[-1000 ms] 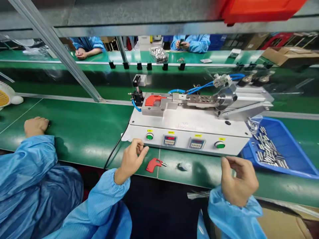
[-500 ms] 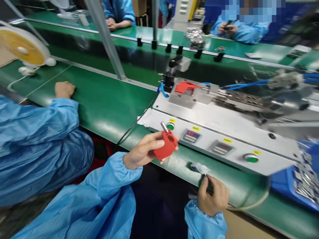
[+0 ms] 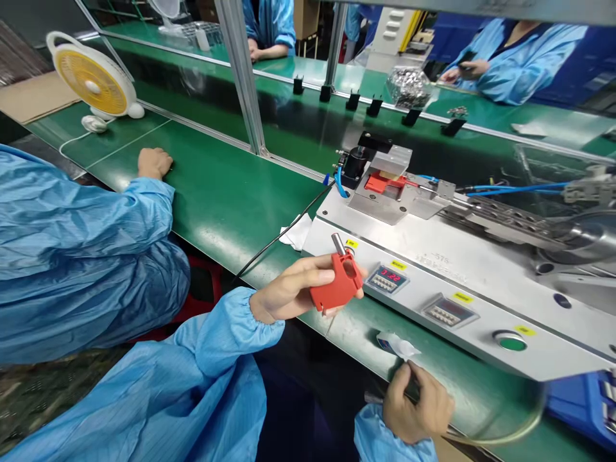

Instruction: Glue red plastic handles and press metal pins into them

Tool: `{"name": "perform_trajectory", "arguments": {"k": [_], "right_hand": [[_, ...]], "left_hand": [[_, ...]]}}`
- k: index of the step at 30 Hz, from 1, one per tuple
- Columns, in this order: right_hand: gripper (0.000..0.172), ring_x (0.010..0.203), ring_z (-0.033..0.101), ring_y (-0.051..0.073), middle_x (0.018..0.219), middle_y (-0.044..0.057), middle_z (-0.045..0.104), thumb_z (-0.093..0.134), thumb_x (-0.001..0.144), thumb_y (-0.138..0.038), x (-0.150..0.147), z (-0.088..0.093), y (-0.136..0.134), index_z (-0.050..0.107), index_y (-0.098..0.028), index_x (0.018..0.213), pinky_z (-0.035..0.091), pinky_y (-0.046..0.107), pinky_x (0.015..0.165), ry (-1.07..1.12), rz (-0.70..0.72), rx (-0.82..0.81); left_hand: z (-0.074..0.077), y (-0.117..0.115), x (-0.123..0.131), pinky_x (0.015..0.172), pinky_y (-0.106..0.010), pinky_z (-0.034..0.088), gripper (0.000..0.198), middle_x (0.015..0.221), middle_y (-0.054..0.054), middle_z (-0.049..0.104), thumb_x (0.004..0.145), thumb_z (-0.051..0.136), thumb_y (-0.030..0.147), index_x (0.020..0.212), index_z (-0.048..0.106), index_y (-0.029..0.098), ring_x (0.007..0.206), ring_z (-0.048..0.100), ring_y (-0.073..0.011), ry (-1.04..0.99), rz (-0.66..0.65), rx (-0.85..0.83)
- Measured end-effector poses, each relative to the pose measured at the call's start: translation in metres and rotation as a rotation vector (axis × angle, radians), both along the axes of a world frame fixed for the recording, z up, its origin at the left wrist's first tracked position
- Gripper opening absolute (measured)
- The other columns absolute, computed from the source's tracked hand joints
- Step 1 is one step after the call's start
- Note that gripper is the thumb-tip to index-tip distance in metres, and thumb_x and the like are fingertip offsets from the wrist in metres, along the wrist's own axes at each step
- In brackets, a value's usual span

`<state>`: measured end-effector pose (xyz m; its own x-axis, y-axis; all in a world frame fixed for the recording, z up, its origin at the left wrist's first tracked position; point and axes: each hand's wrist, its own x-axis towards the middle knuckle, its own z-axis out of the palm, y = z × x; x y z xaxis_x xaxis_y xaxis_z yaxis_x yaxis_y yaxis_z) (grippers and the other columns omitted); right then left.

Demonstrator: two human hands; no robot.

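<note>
My left hand (image 3: pixel 308 285) is closed around a red plastic housing (image 3: pixel 337 282) with a shiny metal pin (image 3: pixel 338 244) sticking up from its top. It holds the housing up in front of the machine's panel. My right hand (image 3: pixel 418 401) rests curled near the bench's front edge, its fingertips pressed together on something thin and dark that is mostly hidden. Just ahead of those fingertips lies a crumpled white piece (image 3: pixel 404 348) with a dark bluish end. A second red housing (image 3: pixel 378 181) sits in the machine's fixture beneath a metal clamp block (image 3: pixel 392 159).
The machine (image 3: pixel 433 256) spans the right side, with a lit display (image 3: pixel 387 278) and a green button (image 3: pixel 511 342). A blue bin (image 3: pixel 577 404) stands at the lower right. A co-worker's hand (image 3: pixel 154 163) rests on the green bench at left, near a yellow fan (image 3: pixel 91 80).
My view has swung, so everything sits further right and lower. The clamp block has come down over the red housing in the fixture. Both my hands keep their holds.
</note>
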<state>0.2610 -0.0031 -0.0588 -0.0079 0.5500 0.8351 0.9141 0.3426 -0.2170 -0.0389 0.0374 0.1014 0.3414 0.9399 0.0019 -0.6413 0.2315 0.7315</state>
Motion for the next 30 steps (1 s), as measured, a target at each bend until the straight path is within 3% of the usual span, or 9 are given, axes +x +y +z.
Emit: {"name": "perform_trajectory", "arguments": {"k": [6,10,15,17,19,22,24,27,30], "right_hand": [[0.005,0.073,0.067,0.024,0.085,0.009,0.075,0.070,0.097,-0.020,-0.002,-0.002,0.002,0.075,-0.019,0.096,0.048,0.037,0.072,0.017,0.001,0.004],[0.012,0.073,0.068,0.025,0.082,0.010,0.075,0.068,0.099,-0.025,-0.003,0.005,0.001,0.076,-0.019,0.091,0.051,0.038,0.072,0.055,-0.025,-0.070],[0.017,0.079,0.069,0.027,0.088,0.012,0.074,0.069,0.100,-0.033,-0.023,0.034,-0.034,0.074,-0.018,0.092,0.056,0.043,0.075,0.396,-0.026,-0.248],[0.022,0.081,0.070,0.027,0.094,0.013,0.074,0.068,0.101,-0.039,-0.041,0.043,-0.052,0.074,-0.018,0.098,0.059,0.043,0.077,0.586,0.091,-0.429],[0.032,0.086,0.073,0.027,0.103,0.014,0.076,0.068,0.101,-0.047,-0.060,0.048,-0.060,0.074,-0.018,0.114,0.062,0.043,0.079,0.731,0.304,-0.704],[0.049,0.098,0.076,0.029,0.119,0.016,0.077,0.073,0.096,-0.055,-0.085,0.053,-0.049,0.070,-0.020,0.129,0.066,0.041,0.083,0.929,0.514,-1.022],[0.049,0.098,0.077,0.029,0.116,0.015,0.078,0.078,0.090,-0.058,-0.096,0.056,-0.033,0.073,-0.020,0.120,0.067,0.039,0.080,1.023,0.553,-1.112],[0.047,0.090,0.077,0.028,0.102,0.013,0.080,0.083,0.084,-0.061,-0.104,0.062,-0.014,0.075,-0.019,0.101,0.067,0.037,0.078,1.042,0.595,-1.146],[0.051,0.088,0.076,0.028,0.098,0.011,0.079,0.083,0.080,-0.066,-0.111,0.062,-0.001,0.074,-0.019,0.097,0.065,0.036,0.080,1.047,0.573,-1.046]], "left_hand": [[-0.001,0.001,0.000,0.054,-0.025,0.045,0.038,0.096,-0.011,0.074,0.088,0.078,0.042,0.112,0.075,0.013,0.055,0.055,-0.0097,-0.080,0.014,0.005],[-0.007,0.001,0.001,0.056,-0.025,0.046,0.043,0.097,-0.012,0.076,0.088,0.079,0.047,0.113,0.076,0.012,0.059,0.058,-0.0115,-0.018,0.019,-0.002],[-0.052,-0.020,0.015,0.083,-0.027,0.053,0.041,0.100,-0.010,0.077,0.089,0.080,0.049,0.109,0.078,0.013,0.090,0.068,-0.0192,0.229,0.131,-0.071],[-0.074,-0.035,0.024,0.090,-0.030,0.054,0.042,0.103,-0.010,0.076,0.091,0.078,0.052,0.109,0.078,0.014,0.097,0.069,-0.0217,0.309,0.063,-0.104],[-0.089,-0.049,0.032,0.093,-0.033,0.054,0.045,0.107,-0.011,0.074,0.093,0.075,0.055,0.109,0.078,0.013,0.100,0.068,-0.0231,0.395,-0.001,-0.079],[-0.095,-0.063,0.037,0.087,-0.031,0.054,0.043,0.110,-0.011,0.069,0.097,0.069,0.055,0.105,0.079,0.013,0.095,0.065,-0.0209,0.554,0.054,0.042],[-0.093,-0.064,0.032,0.081,-0.029,0.054,0.040,0.107,-0.010,0.068,0.100,0.065,0.051,0.103,0.079,0.013,0.088,0.063,-0.0183,0.668,0.109,0.118],[-0.092,-0.054,0.012,0.077,-0.028,0.055,0.033,0.099,-0.007,0.071,0.105,0.060,0.041,0.114,0.076,0.015,0.081,0.063,-0.0166,0.828,0.181,0.180],[-0.094,-0.022,-0.019,0.084,-0.030,0.058,0.031,0.100,-0.008,0.074,0.108,0.047,0.025,0.119,0.074,0.015,0.084,0.067,-0.0171,1.073,0.422,0.273]]}}
